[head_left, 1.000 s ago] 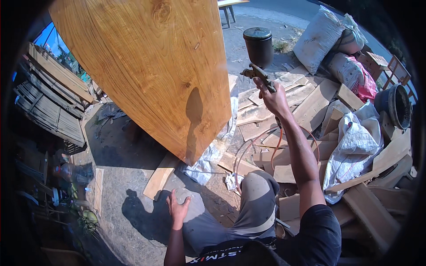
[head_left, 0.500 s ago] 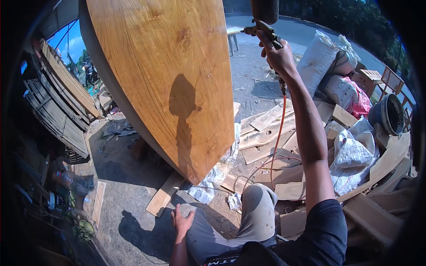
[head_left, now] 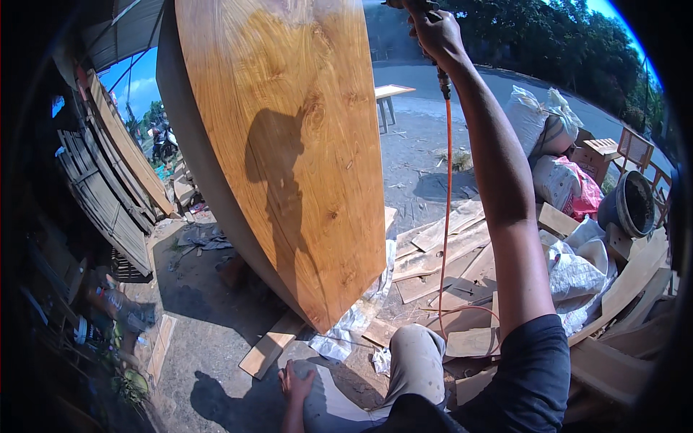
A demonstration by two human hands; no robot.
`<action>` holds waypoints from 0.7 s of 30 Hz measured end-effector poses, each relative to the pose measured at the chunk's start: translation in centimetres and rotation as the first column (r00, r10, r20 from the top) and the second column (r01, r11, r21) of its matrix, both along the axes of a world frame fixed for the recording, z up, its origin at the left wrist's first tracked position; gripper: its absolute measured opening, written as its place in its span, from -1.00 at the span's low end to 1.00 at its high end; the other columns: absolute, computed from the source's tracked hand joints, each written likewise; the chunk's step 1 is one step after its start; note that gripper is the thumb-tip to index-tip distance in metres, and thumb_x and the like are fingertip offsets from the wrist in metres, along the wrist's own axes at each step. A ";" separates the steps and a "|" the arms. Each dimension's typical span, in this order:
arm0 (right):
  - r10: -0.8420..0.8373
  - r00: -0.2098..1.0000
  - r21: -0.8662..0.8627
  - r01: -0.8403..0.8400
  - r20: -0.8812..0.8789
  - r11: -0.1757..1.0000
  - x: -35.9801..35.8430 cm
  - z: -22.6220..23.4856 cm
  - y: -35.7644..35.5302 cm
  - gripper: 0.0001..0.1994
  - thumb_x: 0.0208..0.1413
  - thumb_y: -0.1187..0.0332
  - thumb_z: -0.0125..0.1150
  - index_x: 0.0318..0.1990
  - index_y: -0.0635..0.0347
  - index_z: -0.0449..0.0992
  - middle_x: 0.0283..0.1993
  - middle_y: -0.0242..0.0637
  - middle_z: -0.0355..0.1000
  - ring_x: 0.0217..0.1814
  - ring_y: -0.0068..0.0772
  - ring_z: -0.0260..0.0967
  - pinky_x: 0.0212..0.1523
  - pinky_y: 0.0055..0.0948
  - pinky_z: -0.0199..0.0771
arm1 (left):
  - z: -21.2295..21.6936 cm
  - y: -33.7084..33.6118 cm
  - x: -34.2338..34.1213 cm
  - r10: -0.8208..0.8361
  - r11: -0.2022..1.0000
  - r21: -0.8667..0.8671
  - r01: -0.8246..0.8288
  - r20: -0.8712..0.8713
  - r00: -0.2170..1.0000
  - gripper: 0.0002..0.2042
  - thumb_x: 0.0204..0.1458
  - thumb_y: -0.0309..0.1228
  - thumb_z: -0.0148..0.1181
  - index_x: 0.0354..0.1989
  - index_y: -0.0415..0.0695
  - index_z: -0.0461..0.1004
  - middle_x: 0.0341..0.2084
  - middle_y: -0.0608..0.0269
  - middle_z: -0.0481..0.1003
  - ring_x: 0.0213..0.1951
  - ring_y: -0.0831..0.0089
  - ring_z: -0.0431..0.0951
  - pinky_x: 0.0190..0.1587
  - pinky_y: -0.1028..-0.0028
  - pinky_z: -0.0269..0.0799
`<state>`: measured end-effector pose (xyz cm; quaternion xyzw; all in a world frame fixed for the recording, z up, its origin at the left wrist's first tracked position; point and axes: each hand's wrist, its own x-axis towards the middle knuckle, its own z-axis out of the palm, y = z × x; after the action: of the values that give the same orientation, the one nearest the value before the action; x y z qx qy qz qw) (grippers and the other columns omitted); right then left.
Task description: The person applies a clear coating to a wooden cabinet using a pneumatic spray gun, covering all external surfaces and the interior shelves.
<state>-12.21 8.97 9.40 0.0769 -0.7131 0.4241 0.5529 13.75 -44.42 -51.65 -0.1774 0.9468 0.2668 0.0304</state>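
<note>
My right hand (head_left: 436, 35) is raised at the top edge, its fingers wrapped round a spray gun (head_left: 394, 3). The upper part of the gun is cut off by the picture's edge. An orange air hose (head_left: 448, 144) hangs from the gun's handle down to the ground. To the left of the gun stands a large wooden panel (head_left: 339, 166) with a strong grain, glossy in places. A pale haze shows between the nozzle and the panel's upper part. My left hand (head_left: 294, 380) lies on my left knee, fingers spread, holding nothing.
Wood offcuts (head_left: 451, 238) lie right of the panel, with white sacks (head_left: 577, 270) and a dark bucket (head_left: 626, 204) beyond. A short board (head_left: 271, 346) sits under the panel's lower corner. Slatted wooden pieces (head_left: 108, 202) lean at the left. A small table (head_left: 393, 92) stands behind.
My right hand and the spray gun have risen toward the top edge. The view has tilted up, so the panel sits lower in it. My left hand stays on the knee.
</note>
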 end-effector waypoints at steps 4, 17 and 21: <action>0.005 0.999 0.001 -0.005 -0.042 1.000 0.1 4.5 -0.7 -0.51 0.29 -0.16 0.11 -0.18 0.12 0.65 -0.50 -0.35 0.51 -0.52 -0.54 0.38 -0.43 -0.40 0.43 | -1.0 0.4 -0.5 -0.035 0.997 -0.070 0.034 -0.023 0.999 -0.11 -0.17 0.06 0.45 0.38 0.04 0.23 0.27 -0.13 0.27 0.33 -0.06 0.24 0.31 0.07 0.26; 0.075 0.984 0.064 -0.066 -0.159 0.996 -2.2 2.6 -0.1 -0.49 0.30 -0.18 0.08 0.08 0.02 0.60 -0.46 -0.34 0.47 -0.52 -0.56 0.34 -0.46 -0.41 0.45 | -1.4 0.0 -0.5 -0.064 0.993 -0.100 0.060 -0.043 0.997 -0.09 -0.15 0.09 0.44 0.40 0.03 0.20 0.27 -0.18 0.27 0.34 -0.09 0.23 0.31 0.07 0.28; 0.059 0.987 -0.183 -0.031 0.151 0.983 -1.7 -2.3 0.2 -0.45 0.26 -0.25 0.10 -0.18 0.11 0.62 -0.54 -0.38 0.44 -0.60 -0.55 0.34 -0.62 -0.42 0.36 | -0.8 0.0 0.1 -0.026 0.998 -0.061 0.026 -0.003 1.000 -0.09 -0.16 0.10 0.45 0.41 0.10 0.20 0.30 -0.21 0.25 0.36 -0.10 0.22 0.32 0.07 0.26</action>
<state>-13.92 9.13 7.10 0.0093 -0.7108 0.5039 0.4907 13.85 -44.43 -52.43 -0.1653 0.9568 0.2377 0.0264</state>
